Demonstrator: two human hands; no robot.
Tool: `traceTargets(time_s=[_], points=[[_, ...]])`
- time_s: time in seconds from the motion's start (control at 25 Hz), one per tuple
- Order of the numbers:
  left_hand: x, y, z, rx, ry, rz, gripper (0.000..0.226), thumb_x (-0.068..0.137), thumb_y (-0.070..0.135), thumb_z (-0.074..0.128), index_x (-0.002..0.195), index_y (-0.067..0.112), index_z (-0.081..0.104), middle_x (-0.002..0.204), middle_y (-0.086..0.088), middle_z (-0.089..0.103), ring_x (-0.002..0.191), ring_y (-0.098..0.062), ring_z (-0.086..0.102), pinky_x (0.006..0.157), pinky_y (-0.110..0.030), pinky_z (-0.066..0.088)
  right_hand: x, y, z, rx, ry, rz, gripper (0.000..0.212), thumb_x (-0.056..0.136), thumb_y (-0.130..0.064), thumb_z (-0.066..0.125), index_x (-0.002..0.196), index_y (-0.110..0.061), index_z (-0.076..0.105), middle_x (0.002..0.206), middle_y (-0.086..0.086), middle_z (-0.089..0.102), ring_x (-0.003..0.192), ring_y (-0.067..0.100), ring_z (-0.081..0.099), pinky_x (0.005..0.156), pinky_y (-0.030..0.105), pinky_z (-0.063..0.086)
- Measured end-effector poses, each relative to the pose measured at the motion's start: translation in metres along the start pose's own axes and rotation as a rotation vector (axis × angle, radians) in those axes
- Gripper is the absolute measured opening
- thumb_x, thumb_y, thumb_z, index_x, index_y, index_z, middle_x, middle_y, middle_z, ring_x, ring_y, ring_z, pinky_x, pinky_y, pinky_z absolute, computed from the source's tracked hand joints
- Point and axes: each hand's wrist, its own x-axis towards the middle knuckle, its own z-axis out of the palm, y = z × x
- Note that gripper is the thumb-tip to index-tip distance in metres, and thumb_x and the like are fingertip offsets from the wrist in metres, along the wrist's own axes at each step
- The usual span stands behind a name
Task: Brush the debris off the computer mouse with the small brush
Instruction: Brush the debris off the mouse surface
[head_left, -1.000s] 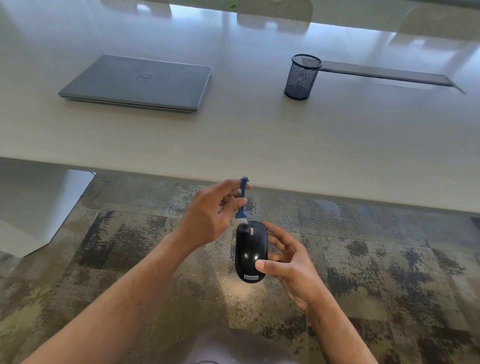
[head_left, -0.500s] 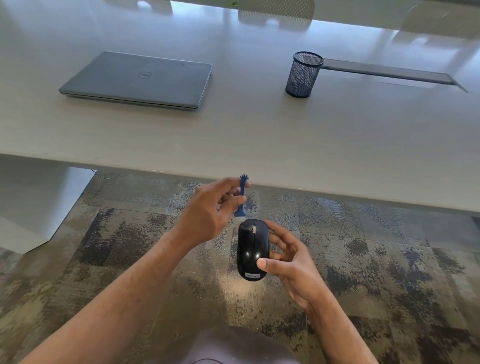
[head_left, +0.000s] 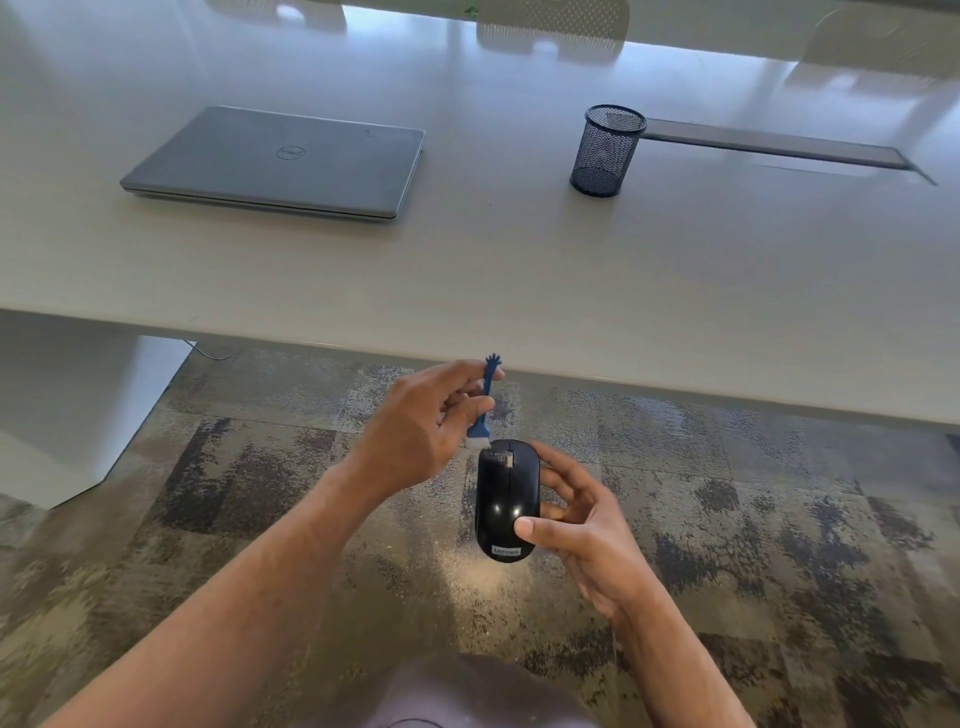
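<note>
A glossy black computer mouse (head_left: 506, 499) is held in the air below the table edge, above the carpet. My right hand (head_left: 582, 525) grips it from the right, thumb on its rear top and fingers behind its side. My left hand (head_left: 423, 421) pinches the thin handle of a small blue brush (head_left: 482, 410). The brush stands nearly upright, its pale bristles touching the front left corner of the mouse near the scroll wheel.
On the pale table (head_left: 519, 291) lie a closed grey laptop (head_left: 280, 163) at the left and a black mesh pen cup (head_left: 605, 150) at the right, beside a dark cable slot (head_left: 774, 143). Patterned carpet (head_left: 779, 519) lies beneath my hands.
The brush has shifted slightly left and back down onto the front left of the mouse. The mouse stays held in my right hand with little movement.
</note>
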Motion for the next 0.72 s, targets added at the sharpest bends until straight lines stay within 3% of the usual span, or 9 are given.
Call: traceTargets(time_s=[0.12, 0.32, 0.4, 0.6, 0.72], points=[[0.001, 0.005, 0.0, 0.005, 0.043, 0.037, 0.029, 0.095, 0.013, 0.067, 0.123, 0.018, 0.064, 0.094, -0.001, 0.071, 0.083, -0.007, 0.07, 0.074, -0.008, 0.051, 0.001, 0.0, 0.0, -0.001, -0.002, 0.0, 0.082, 0.059, 0.003, 0.089, 0.134, -0.02, 0.063, 0.134, 0.012, 0.067, 0.104, 0.04, 0.073, 0.08, 0.048, 0.06], [-0.003, 0.02, 0.014, 0.008, -0.02, 0.238, 0.031, 0.093, 0.02, 0.064, 0.124, 0.012, 0.064, 0.101, 0.01, 0.069, 0.087, 0.004, 0.067, 0.08, -0.016, 0.056, 0.003, 0.0, 0.002, 0.002, -0.009, 0.002, 0.084, 0.061, 0.002, 0.089, 0.137, -0.019, 0.06, 0.136, 0.013, 0.065, 0.107, 0.045, 0.071, 0.082, 0.05, 0.06], [-0.004, 0.016, 0.012, 0.033, -0.031, 0.247, 0.031, 0.093, 0.017, 0.066, 0.123, 0.008, 0.065, 0.101, 0.005, 0.07, 0.086, -0.002, 0.068, 0.08, -0.019, 0.058, 0.003, 0.001, 0.0, -0.005, -0.007, 0.0, 0.084, 0.061, 0.002, 0.09, 0.137, -0.02, 0.06, 0.136, 0.012, 0.065, 0.107, 0.044, 0.071, 0.082, 0.05, 0.059], [-0.002, 0.007, 0.003, 0.097, 0.027, 0.185, 0.03, 0.092, 0.003, 0.068, 0.121, 0.005, 0.065, 0.098, -0.003, 0.071, 0.082, -0.006, 0.067, 0.08, -0.009, 0.053, 0.002, 0.002, -0.001, 0.017, 0.006, 0.007, 0.083, 0.059, 0.003, 0.089, 0.134, -0.02, 0.063, 0.134, 0.012, 0.067, 0.104, 0.039, 0.073, 0.079, 0.045, 0.061], [-0.001, 0.013, 0.006, 0.061, 0.055, 0.223, 0.03, 0.092, 0.008, 0.069, 0.122, 0.006, 0.064, 0.1, -0.004, 0.072, 0.085, -0.008, 0.07, 0.08, -0.016, 0.056, 0.004, 0.001, 0.0, 0.011, 0.004, 0.009, 0.08, 0.059, 0.003, 0.09, 0.131, -0.023, 0.065, 0.134, 0.011, 0.067, 0.104, 0.04, 0.073, 0.079, 0.046, 0.061]])
